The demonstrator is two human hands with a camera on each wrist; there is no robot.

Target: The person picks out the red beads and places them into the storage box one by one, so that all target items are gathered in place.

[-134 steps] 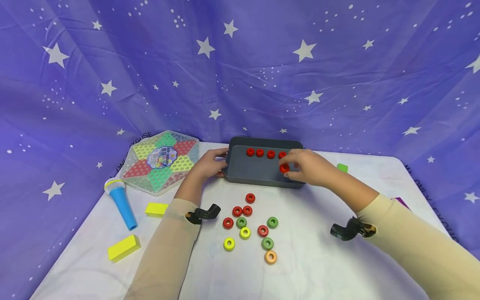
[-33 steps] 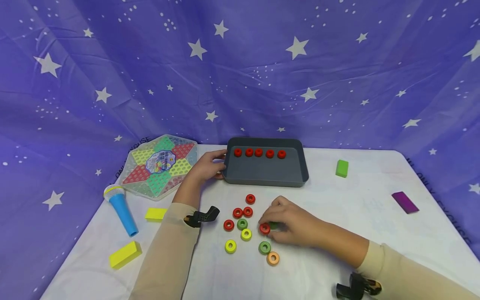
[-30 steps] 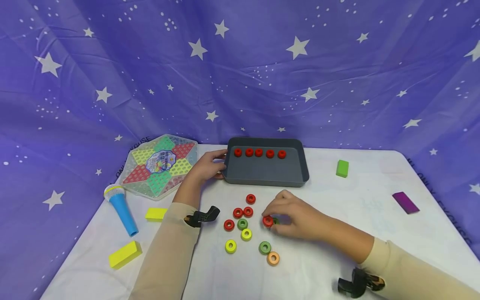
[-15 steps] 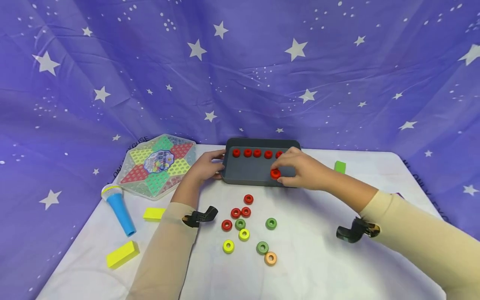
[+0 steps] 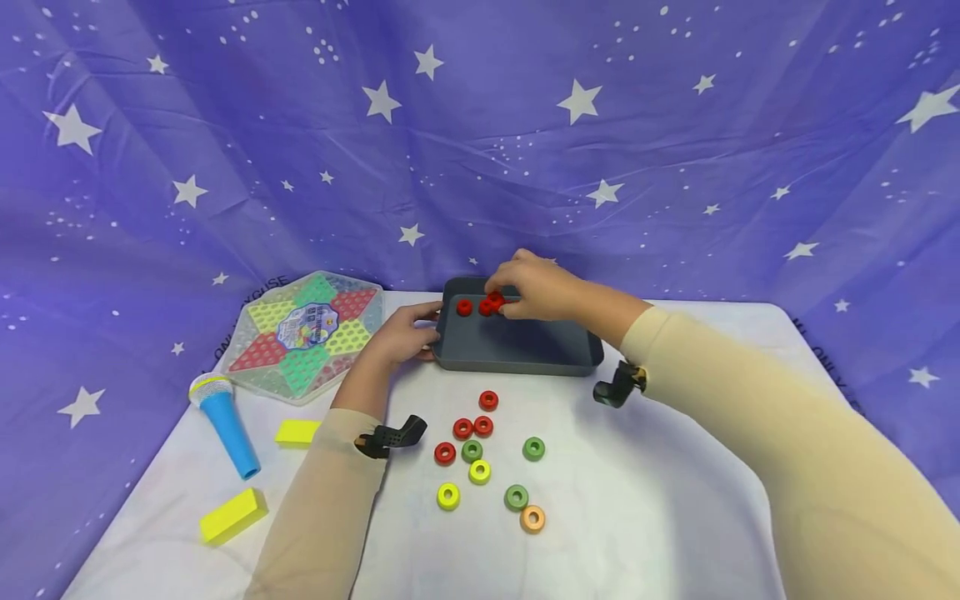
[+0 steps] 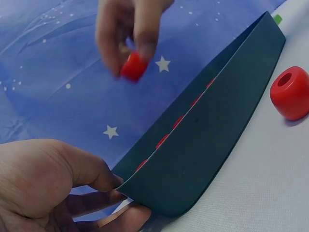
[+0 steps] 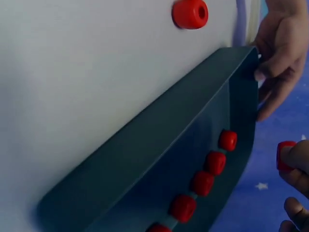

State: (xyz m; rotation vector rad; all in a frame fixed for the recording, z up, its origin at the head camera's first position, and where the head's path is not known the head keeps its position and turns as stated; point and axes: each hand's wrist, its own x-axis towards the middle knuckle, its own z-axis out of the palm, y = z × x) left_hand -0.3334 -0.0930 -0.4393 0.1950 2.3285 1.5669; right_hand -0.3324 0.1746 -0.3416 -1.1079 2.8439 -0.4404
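Note:
My left hand (image 5: 405, 336) grips the left end of a dark grey tray (image 5: 525, 348), its thumb at the rim and other fingers against the outside. Above the tray, my right hand (image 5: 536, 287) pinches a red bead (image 6: 133, 67) between thumb and fingertips. A row of red beads (image 7: 227, 140) lies along the tray's far side; in the head view the right hand hides part of it. Loose on the white cloth in front are several red beads (image 5: 488, 401), green beads (image 5: 533, 449), yellow beads (image 5: 448, 497) and one orange bead (image 5: 532, 520).
A hexagonal star-patterned game board (image 5: 303, 333) lies left of the tray. Farther left are a blue toy microphone (image 5: 228, 429) and two yellow blocks (image 5: 233, 517). A purple starry curtain (image 5: 480, 167) hangs just behind the tray.
My right hand has picked a red bead off the cloth, carried it over the tray, then left toward the row's left end. The row has also gained a bead since the oldest frame. My left hand stays on the tray.

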